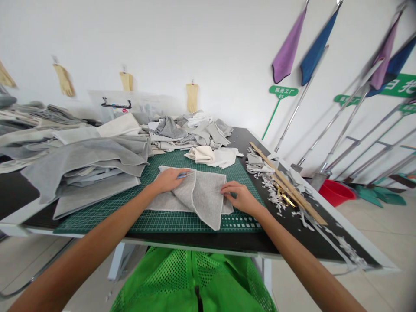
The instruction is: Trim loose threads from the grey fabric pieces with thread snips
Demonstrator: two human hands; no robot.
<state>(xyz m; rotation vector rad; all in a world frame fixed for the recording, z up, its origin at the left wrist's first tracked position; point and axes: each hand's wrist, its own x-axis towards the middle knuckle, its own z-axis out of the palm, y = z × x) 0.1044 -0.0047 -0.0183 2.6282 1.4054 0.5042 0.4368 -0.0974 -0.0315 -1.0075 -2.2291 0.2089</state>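
A light grey cloth (pixel 208 195) with pale stitched edges lies partly folded over on the green cutting mat (pixel 156 223). My left hand (pixel 169 179) rests on the left part of the cloth. Between its thumb and fingers shows a small blue tool (pixel 183 175), too small to name surely. The right edge of the cloth is pinched in the fingers of my right hand (pixel 239 196). Just behind lie a cream folded cloth (pixel 200 154) and a white cloth (pixel 224 157).
Stacks of grey cloths (pixel 94 158) stand at the left, with a heap of scraps (pixel 191 130) behind. On the right lie a wooden strip (pixel 289 184), gold-coloured scissors (pixel 286 197) and white trimmings (pixel 273 190). Yellow gloves (pixel 192 97) hang on the wall.
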